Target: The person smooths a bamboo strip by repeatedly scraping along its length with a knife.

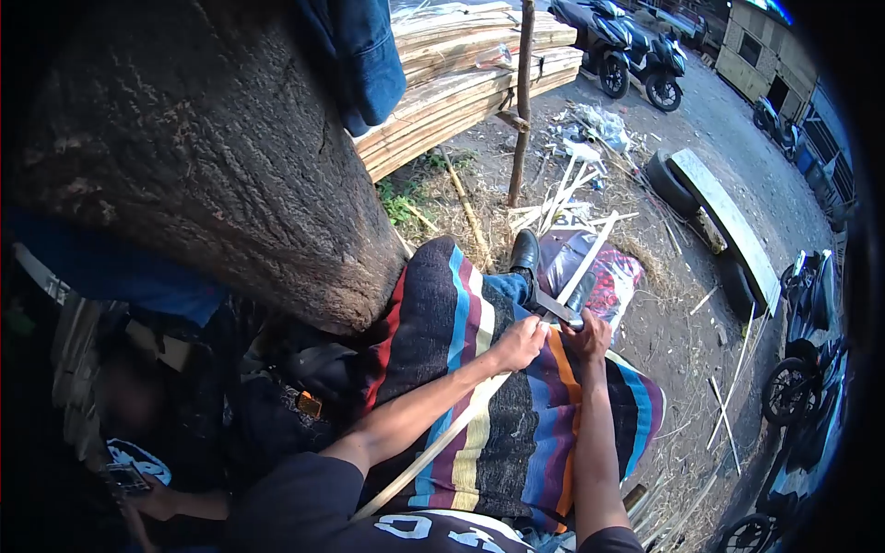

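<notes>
A long pale strip of wood or bamboo (442,441) runs slantwise over my lap, from near my chest to beyond my feet. My left hand (521,345) is closed around it at about knee level. Just to the right, my right hand (590,335) is closed on a knife, its grip mostly hidden by the fingers. The grey knife blade (551,304) lies across the strip, right by my left fingers. A striped cloth (498,415) covers my legs, and a dark shoe (525,251) shows past its far edge.
A thick tree trunk (212,175) rises close on my left. Stacked planks (470,92) lie behind a thin post (523,111). Another person's hand (157,498) holds a phone at lower left. A bench on tyres (728,221), motorbikes (802,387) and loose strips (724,415) are rightward.
</notes>
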A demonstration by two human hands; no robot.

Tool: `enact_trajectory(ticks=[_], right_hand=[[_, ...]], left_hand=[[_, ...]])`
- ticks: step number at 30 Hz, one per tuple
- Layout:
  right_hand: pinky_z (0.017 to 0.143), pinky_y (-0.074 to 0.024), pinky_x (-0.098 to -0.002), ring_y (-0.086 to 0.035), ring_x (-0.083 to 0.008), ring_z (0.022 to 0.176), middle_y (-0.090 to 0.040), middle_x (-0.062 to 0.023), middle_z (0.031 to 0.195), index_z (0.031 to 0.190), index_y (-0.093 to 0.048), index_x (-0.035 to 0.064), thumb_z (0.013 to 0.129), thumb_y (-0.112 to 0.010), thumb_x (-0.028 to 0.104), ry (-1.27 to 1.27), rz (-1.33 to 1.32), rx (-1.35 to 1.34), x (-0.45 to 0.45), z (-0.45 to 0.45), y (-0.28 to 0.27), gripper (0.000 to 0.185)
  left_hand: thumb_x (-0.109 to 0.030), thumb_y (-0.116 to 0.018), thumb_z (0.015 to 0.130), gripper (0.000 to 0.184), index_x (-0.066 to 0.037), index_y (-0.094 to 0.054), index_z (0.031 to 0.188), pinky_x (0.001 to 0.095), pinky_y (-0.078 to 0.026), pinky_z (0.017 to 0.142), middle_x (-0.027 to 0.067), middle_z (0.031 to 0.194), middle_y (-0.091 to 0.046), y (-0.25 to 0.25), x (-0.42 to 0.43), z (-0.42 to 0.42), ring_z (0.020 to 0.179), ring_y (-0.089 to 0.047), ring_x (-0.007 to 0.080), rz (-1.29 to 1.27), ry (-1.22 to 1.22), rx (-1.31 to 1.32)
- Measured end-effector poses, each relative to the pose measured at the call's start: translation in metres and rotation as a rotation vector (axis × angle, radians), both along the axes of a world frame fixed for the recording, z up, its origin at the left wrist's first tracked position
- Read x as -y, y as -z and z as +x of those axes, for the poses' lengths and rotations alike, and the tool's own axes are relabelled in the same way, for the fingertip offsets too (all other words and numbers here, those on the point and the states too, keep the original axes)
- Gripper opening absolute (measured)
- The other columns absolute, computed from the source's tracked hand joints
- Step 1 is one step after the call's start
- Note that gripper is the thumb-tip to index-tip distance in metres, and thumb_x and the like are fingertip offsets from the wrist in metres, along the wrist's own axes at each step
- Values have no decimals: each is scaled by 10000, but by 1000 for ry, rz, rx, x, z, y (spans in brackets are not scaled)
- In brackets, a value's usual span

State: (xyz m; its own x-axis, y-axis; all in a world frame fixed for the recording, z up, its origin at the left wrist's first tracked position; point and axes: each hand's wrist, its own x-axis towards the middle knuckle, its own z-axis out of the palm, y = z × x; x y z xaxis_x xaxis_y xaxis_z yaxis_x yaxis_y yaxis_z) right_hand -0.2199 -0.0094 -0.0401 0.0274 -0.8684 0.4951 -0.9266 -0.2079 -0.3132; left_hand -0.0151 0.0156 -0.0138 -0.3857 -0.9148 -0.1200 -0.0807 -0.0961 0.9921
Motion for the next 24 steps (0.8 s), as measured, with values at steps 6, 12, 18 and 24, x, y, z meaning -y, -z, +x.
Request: enact_trajectory(ticks=[6,12,18,24], right_hand=[[677,-478,-515,-651,-420,750,-672,-179,707,829,-629,54,692,-831,299,43,-183,-55,2,-13,18,347],[603,-445,-528,-623,-335,661,-666,-194,750,1158,-686,-1,917,-337,793,615,-236,505,31,-128,42,900],[462,-326,-315,-421,-104,503,-373,2,581,891,-588,47,961,-352,740,308,-96,938,-12,-59,-27,736],[496,-297,-408,-399,-202,476,-401,-84,513,617,-465,10,1035,-429,537,-66,-67,583,-23,-2,-27,674]], left_hand=[[-192,-480,990,185,-17,-533,1017,356,-452,568,74,799,-495,-41,-19,8,633,-512,205,9,79,-52],[-365,-418,1072,310,-59,-468,1085,217,-282,370,-66,671,-332,-47,-32,34,447,-305,26,260,249,-518],[-347,-458,1056,304,-46,-491,1092,213,-322,334,-52,684,-387,-19,-9,34,407,-348,30,361,147,-679],[-263,-468,1034,207,-61,-500,1000,228,-313,302,-46,645,-393,-19,-21,26,377,-351,40,369,84,-623]])
